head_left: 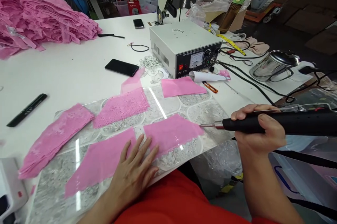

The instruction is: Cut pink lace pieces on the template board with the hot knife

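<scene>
My left hand (135,168) lies flat with its fingers spread across two pink fabric pieces. One is the piece of pink fabric (172,134) on the right, the other the pink fabric piece (100,162) on the left. In my right hand (259,125) is a black handheld ultrasonic cutter (247,123), fingers wrapped round its body. Its thin metal tip meets the right corner of the right-hand piece. Both pieces rest on a glossy stone-patterned board (213,111). A stack of pink fabric (56,139) and a lacy pink piece (122,108) lie farther left.
A control box (184,48) with a dial stands behind the board, cables running right. Around it are an orange utility knife (210,87), a phone (121,67), a marker (27,110), a glass jug (273,64) and a large pink fabric pile (44,13).
</scene>
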{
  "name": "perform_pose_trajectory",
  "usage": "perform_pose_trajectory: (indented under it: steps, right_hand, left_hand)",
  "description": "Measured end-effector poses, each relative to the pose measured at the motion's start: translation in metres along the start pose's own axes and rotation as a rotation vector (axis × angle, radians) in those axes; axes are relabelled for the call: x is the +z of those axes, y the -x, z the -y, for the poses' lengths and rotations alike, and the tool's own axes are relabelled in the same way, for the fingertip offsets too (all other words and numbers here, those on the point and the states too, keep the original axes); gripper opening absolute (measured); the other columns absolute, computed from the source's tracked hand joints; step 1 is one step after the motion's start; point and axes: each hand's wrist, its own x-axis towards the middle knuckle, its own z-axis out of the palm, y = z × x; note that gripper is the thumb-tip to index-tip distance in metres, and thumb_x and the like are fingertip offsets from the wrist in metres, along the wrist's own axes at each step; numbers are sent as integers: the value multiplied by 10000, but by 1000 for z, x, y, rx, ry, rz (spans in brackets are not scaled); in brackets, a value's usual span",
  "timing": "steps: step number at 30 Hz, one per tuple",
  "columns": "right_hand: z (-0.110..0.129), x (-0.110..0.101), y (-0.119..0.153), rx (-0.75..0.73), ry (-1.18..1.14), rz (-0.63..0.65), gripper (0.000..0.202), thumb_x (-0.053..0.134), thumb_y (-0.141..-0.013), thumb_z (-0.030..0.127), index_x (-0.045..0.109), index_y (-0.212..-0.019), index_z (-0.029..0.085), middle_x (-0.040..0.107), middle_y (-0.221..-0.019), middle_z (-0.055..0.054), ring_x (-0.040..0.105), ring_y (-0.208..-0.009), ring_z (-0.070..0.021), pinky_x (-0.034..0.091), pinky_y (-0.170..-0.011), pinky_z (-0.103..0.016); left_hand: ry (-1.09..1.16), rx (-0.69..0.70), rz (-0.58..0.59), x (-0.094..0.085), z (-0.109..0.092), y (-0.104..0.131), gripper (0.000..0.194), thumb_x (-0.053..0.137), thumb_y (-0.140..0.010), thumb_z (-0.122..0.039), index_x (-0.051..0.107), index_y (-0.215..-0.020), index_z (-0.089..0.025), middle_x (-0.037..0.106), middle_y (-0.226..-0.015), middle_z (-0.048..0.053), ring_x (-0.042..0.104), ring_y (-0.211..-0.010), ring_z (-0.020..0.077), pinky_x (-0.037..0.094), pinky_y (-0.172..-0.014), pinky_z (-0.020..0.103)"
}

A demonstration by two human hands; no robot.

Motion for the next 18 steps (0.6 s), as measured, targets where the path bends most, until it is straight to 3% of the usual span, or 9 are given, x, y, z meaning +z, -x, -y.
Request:
perform_pose_trajectory:
  steps: [18]
  right_hand:
    - [2,16,2,-8,-14,-68,110,565,-460,260,565,-562,217,550,-539,39,457,-425,-111,427,-387,-278]
  left_hand:
    - [26,7,9,-1,-1,0,408,572,-1040,-396,626,-1392,-198,600,-1481,108,291,-1567,242,107,-1312,429]
